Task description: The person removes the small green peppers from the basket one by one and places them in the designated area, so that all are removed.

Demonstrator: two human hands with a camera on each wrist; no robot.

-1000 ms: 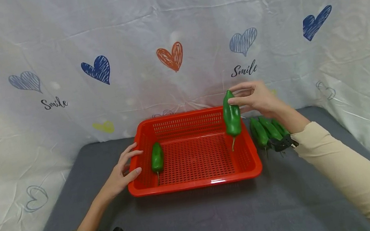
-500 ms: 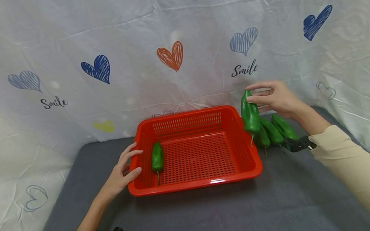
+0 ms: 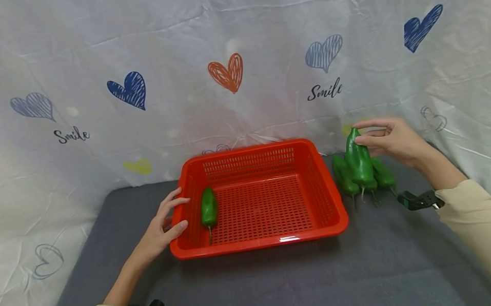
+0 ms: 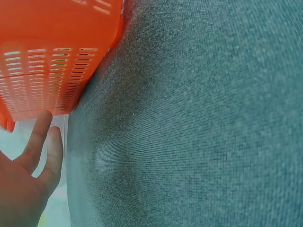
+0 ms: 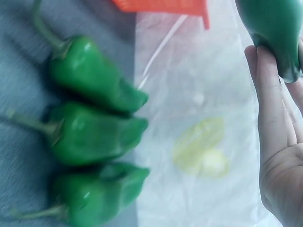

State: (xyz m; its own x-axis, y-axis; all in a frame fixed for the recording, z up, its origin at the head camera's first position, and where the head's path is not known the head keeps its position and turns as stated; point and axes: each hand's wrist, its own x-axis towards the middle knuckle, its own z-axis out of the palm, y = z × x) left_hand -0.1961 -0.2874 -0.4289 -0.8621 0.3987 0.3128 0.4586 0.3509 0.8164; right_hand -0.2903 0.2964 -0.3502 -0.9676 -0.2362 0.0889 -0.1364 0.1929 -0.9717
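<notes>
Green and glossy, a held pepper (image 3: 359, 161) hangs stem-down, its tip pinched in the right hand (image 3: 394, 141), above three peppers (image 5: 97, 135) side by side on the grey worktop (image 3: 263, 285). Beside them sits a red basket (image 3: 257, 244), a single pepper (image 3: 208, 208) inside at left; the left hand (image 3: 161, 230), loosely spread, touches the basket there.

Pepper (image 3: 208, 208) in the basket (image 3: 259, 244), three peppers (image 5: 97, 134) outside, right.
</notes>
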